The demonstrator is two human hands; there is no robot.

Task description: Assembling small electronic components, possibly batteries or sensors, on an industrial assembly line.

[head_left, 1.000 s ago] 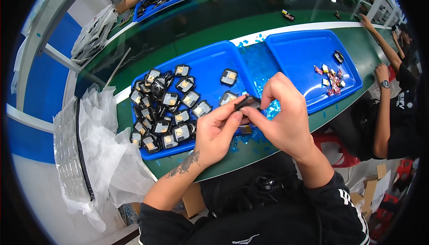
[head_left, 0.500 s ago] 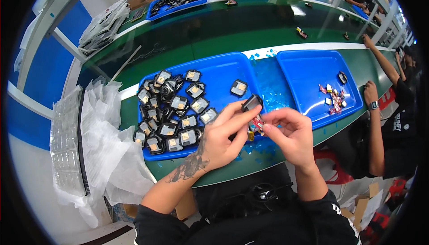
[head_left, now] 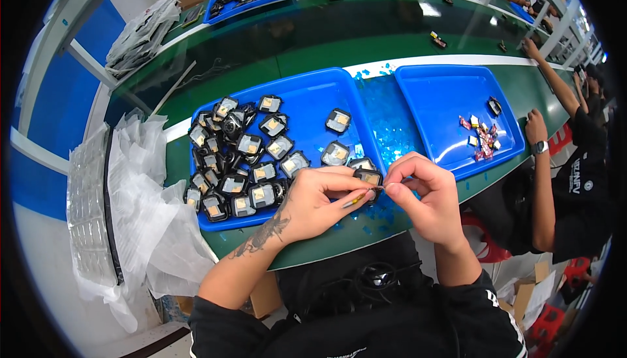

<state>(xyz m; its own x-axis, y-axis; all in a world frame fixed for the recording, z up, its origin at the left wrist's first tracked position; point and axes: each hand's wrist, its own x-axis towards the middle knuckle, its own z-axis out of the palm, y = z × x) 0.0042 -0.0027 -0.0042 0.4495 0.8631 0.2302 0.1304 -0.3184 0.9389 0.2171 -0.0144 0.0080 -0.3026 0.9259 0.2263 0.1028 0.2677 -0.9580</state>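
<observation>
My left hand point(head_left: 317, 204) is closed around a black square watch housing point(head_left: 368, 176), whose grey and gold inside faces up. A thin yellow and dark piece point(head_left: 354, 200) lies by its thumb, partly covered by the fingers. My right hand point(head_left: 421, 195) is pinched at the right edge of the housing; whatever small part sits between its fingertips is hidden. Beneath and left of my left hand, a blue tray point(head_left: 313, 87) holds many similar housings, heaped at its left with a few apart at its right, including a single housing point(head_left: 337, 120).
A second blue tray point(head_left: 418, 97) holds small red circuit boards point(head_left: 483, 139) and one black housing point(head_left: 494, 106). Blue scraps point(head_left: 395, 123) litter the gap between trays. White plastic sheets point(head_left: 163, 208) hang at left. Co-workers sit across the green belt point(head_left: 307, 38) and at right.
The held housing has turned, so its grey inner side now faces up. The red board between my hands no longer shows. My right fingers have come to the housing's edge.
</observation>
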